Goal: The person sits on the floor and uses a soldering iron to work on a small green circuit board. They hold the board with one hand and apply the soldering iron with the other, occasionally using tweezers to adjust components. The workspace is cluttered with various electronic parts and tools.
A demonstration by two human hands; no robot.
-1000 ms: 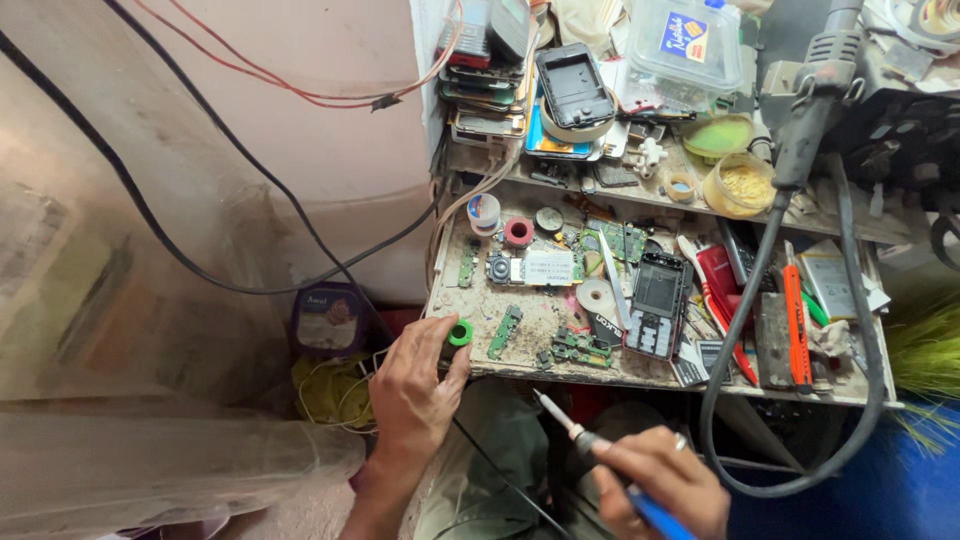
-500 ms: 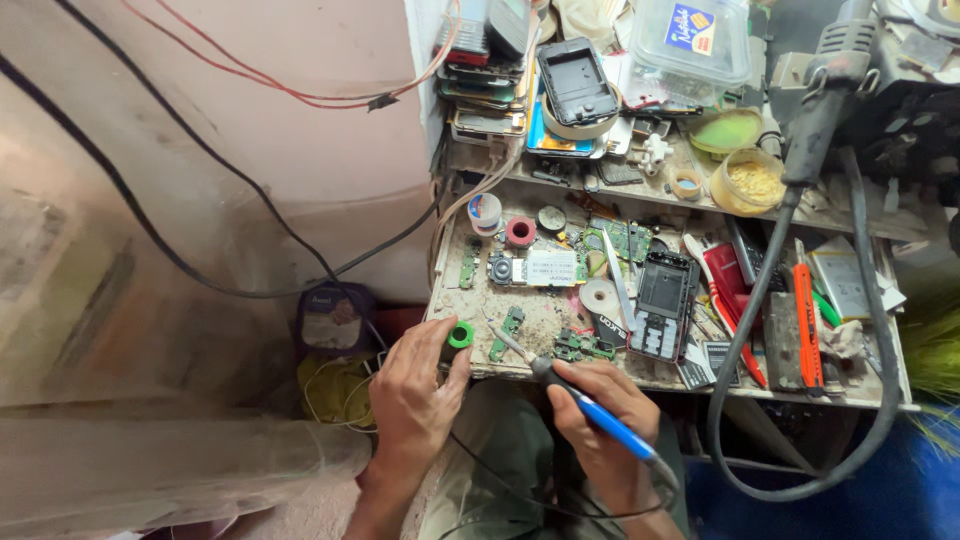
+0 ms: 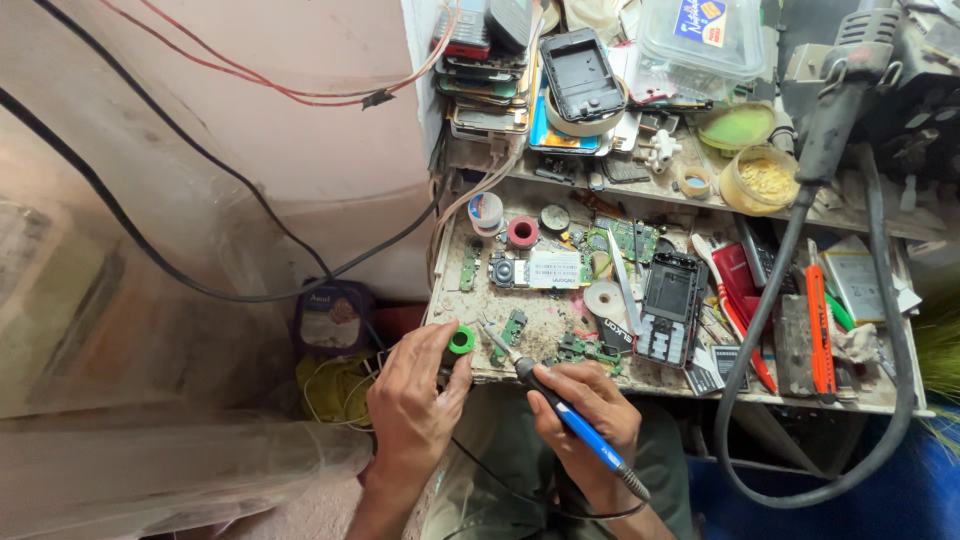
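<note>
Left hand pinches a green solder spool at the front left edge of the cluttered workbench. Right hand grips a blue-handled soldering iron, pen-style; tip rests on the bench surface just right of the spool, near a small green circuit board. Black phone frame lies further right.

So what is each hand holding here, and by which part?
Right hand grips the blue soldering iron by its handle. Left hand pinches the green spool at its rim.
</note>
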